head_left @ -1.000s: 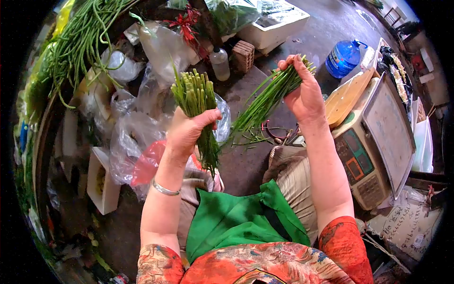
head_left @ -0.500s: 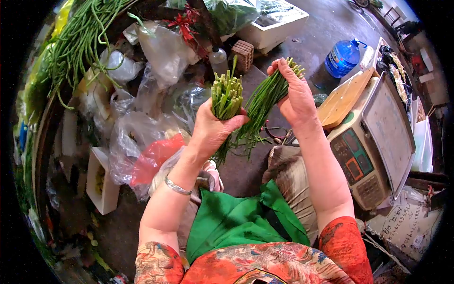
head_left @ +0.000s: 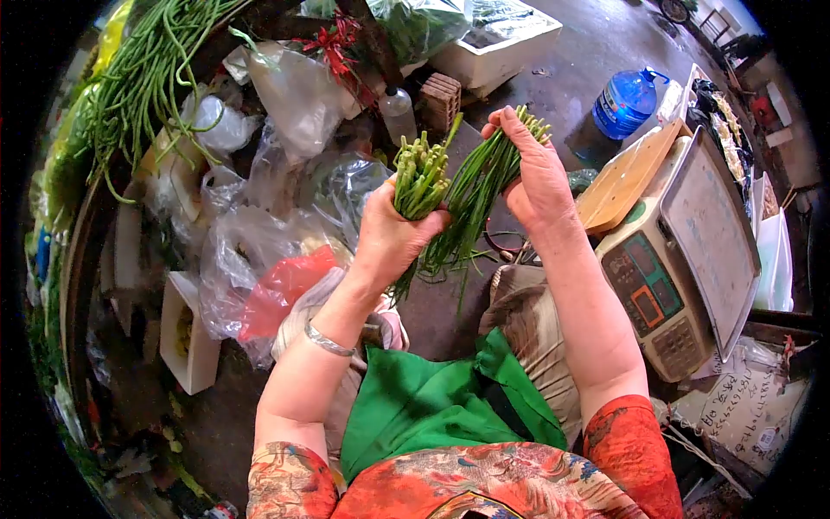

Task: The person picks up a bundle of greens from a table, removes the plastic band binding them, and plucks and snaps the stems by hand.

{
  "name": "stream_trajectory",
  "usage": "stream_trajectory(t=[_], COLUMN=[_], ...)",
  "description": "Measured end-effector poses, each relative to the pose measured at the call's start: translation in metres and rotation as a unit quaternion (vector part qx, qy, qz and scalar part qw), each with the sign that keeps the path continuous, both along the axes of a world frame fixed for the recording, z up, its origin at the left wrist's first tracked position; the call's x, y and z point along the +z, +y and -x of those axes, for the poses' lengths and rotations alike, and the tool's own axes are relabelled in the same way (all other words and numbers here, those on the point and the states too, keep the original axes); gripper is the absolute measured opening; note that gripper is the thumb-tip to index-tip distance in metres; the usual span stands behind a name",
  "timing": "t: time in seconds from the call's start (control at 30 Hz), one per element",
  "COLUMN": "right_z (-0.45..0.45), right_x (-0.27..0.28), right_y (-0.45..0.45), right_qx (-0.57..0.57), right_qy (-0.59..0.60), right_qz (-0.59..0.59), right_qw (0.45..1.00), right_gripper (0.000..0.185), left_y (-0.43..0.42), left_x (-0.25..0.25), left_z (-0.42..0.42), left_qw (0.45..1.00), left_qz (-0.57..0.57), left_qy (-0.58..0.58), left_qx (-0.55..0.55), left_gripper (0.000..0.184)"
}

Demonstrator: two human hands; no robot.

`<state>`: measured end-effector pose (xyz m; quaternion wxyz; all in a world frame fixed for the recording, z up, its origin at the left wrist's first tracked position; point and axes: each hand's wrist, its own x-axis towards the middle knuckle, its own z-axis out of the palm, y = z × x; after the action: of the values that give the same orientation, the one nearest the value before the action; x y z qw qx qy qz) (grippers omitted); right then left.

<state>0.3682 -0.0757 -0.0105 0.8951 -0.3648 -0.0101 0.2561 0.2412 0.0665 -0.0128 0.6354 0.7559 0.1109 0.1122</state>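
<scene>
My left hand (head_left: 396, 227) is wrapped round a bunch of thick green stems (head_left: 420, 180), their pale cut ends pointing up. A silver bangle sits on that wrist. Close beside it, my right hand (head_left: 543, 177) grips a sheaf of thinner, darker green stalks (head_left: 478, 183) near their upper ends. These stalks slant down to the left, and their lower parts hang by my left thumb. Where the two bunches meet, I cannot tell which strands belong to which. Below the hands lies a green apron (head_left: 424, 406) over my lap.
A scale (head_left: 657, 294) with a wooden board (head_left: 629, 182) stands at right. Beyond it is a blue water jug (head_left: 624, 105). Clear plastic bags (head_left: 238, 246) and a red bag (head_left: 285, 292) crowd the left, below long green beans (head_left: 147, 82). A white foam box (head_left: 497, 48) sits at the back.
The bunch in my left hand has shifted slightly right and leans more that way. My right hand has moved a little left with its stalks. Both hands keep their hold.
</scene>
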Motion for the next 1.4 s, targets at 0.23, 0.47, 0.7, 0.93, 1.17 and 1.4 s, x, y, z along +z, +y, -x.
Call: stream_trajectory(t=[0.23,0.47,0.7,0.93,1.17,1.4], right_z=[0.001,0.005,0.002,0.003,-0.003,0.000], right_x=[0.001,0.007,0.004,0.005,-0.009,-0.004], right_y=[0.001,0.004,0.000,0.001,0.001,0.001], right_qx=[-0.032,-0.057,-0.062,-0.068,-0.068,-0.102], right_qy=[-0.027,-0.087,-0.104,-0.136,-0.209,-0.255], right_qz=[0.038,0.090,0.112,0.165,0.243,0.256], right_qw=[0.998,0.991,0.986,0.975,0.945,0.927], right_gripper=[0.014,0.009,0.011,0.012,0.016,0.017], left_y=[0.005,0.008,0.013,0.015,0.021,0.022], left_x=[0.004,0.006,0.021,0.021,0.006,0.007], left_z=[0.002,0.003,0.006,0.006,0.007,0.005], left_qw=[0.999,0.999,0.983,0.991,0.996,0.998], left_qz=[0.027,0.026,0.165,0.106,-0.088,0.010], left_qy=[0.031,0.036,0.083,0.075,-0.022,0.013], left_qx=[0.002,0.020,-0.013,-0.030,0.025,0.055], left_gripper=[0.020,0.018,0.021,0.019,0.025,0.018])
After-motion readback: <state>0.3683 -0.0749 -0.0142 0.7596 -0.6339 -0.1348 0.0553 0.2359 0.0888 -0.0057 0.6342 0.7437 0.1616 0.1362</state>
